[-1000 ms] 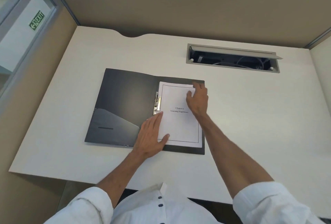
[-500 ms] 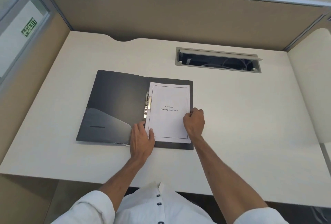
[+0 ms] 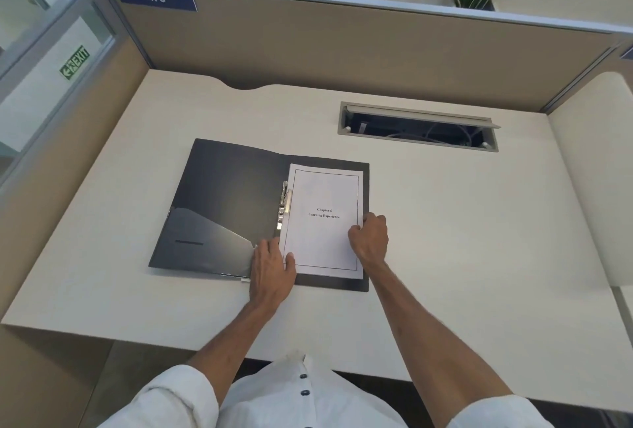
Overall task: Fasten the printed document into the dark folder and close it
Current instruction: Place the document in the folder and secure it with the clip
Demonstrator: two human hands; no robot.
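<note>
The dark folder (image 3: pixel 226 198) lies open and flat on the desk. The printed document (image 3: pixel 325 239), a white page with a thin border and a short title, rests on the folder's right half. A metal clip (image 3: pixel 283 205) stands along the spine at the page's left edge. My left hand (image 3: pixel 272 271) lies flat at the folder's near edge, thumb on the page's lower left corner. My right hand (image 3: pixel 370 239) is curled at the page's right edge, fingers pinching that edge.
A cable hatch (image 3: pixel 418 127) stands open in the desk (image 3: pixel 462 239) at the back right. Tan partition walls (image 3: pixel 342 50) enclose the desk at the back and both sides. An inner pocket (image 3: pixel 205 242) covers the folder's lower left.
My right hand has slid from the page's top right corner down to its right edge and curled. My left hand has pulled back to the lower left corner. The view has tilted upward.
</note>
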